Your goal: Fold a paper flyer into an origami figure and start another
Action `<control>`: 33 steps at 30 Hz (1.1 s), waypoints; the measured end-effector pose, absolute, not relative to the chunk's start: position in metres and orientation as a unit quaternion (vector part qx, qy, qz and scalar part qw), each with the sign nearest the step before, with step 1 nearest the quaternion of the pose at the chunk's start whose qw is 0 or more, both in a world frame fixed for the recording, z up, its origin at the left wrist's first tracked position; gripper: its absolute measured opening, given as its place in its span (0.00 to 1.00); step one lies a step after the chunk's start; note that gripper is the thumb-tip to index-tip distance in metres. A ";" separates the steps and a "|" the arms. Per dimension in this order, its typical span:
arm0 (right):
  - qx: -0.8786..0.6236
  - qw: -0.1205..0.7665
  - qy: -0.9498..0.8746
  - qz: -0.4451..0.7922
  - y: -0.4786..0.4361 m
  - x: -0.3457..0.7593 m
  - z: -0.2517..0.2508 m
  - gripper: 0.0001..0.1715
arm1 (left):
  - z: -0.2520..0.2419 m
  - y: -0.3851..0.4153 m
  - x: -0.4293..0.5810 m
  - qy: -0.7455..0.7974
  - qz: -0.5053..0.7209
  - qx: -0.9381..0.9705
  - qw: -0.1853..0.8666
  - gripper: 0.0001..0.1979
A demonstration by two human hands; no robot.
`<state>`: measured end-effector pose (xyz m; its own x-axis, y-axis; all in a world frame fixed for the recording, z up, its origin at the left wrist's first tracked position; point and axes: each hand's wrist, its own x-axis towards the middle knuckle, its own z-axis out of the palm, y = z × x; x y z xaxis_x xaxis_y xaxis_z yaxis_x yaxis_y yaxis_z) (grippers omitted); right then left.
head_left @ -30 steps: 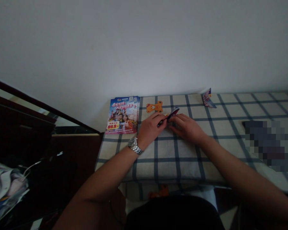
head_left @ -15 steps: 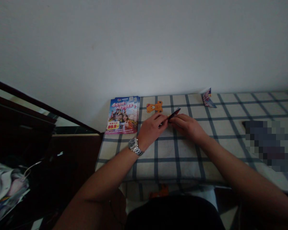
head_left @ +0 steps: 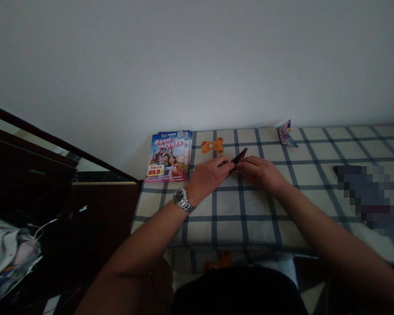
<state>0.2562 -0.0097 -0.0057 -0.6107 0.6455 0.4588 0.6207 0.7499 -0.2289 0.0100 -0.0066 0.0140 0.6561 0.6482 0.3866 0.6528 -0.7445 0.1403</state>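
Left hand (head_left: 210,175), right hand (head_left: 262,176) pinching folded paper (head_left: 240,156) between them, tip jutting beyond hands.

Plain pale wall (head_left: 197,65) straight ahead of me, dimly lit. Along it, a tabletop (head_left: 315,183) covered in blue-grey checks. Dark brown furniture (head_left: 26,164) to my left, deep in shadow; details unclear.

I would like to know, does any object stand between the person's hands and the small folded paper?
Nothing visible does: the left hand and right hand both touch the folded paper. The leaflet stack lies off to the left; another folded piece is farther right, near the wall.
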 end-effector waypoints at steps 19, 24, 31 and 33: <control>-0.348 0.276 -0.895 0.050 -0.011 0.258 -0.005 0.09 | 0.009 0.000 0.001 -0.354 -0.228 -0.904 -0.071 0.10; -0.356 0.277 -0.891 0.051 -0.012 0.259 -0.004 0.09 | 0.007 0.002 0.001 -0.373 -0.248 -0.889 -0.092 0.09; -0.370 0.227 -0.900 0.027 -0.014 0.254 -0.001 0.20 | 0.001 0.004 0.006 -0.363 -0.279 -0.881 -0.119 0.07; -0.375 0.213 -0.902 0.026 -0.014 0.252 -0.001 0.22 | 0.001 0.003 0.008 -0.362 -0.286 -0.878 -0.127 0.07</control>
